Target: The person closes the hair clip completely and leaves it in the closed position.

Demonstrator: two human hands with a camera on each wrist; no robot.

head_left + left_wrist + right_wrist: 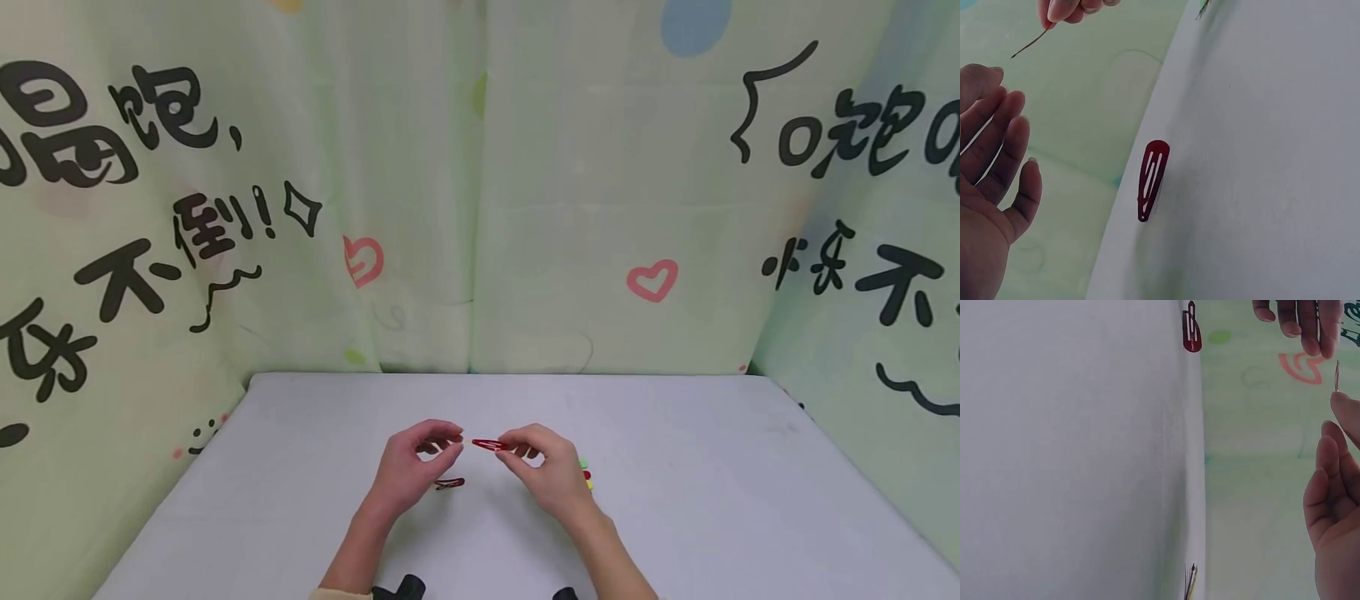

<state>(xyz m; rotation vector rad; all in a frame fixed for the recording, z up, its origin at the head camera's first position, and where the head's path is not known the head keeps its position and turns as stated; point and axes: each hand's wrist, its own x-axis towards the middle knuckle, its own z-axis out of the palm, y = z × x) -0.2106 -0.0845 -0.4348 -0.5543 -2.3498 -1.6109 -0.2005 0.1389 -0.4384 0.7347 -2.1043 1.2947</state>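
My right hand [551,471] pinches one end of a thin, flat red snap hair clip [487,444] between thumb and fingertips, holding it above the smooth matte white table [712,500]. My left hand [408,467] hovers just beside the clip's free tip, fingers loosely curved, gripping nothing. A second, darker red teardrop-shaped clip [1152,178] with slotted metal lies flat on the table below. Small coloured clips [585,475] peek out behind my right hand.

Two hands [408,471] [551,471] were over one table [750,500]. Two red clips showed: one held [487,444], one lying flat [450,483]. A few more bright clips [585,475] lay half hidden, uncountable.
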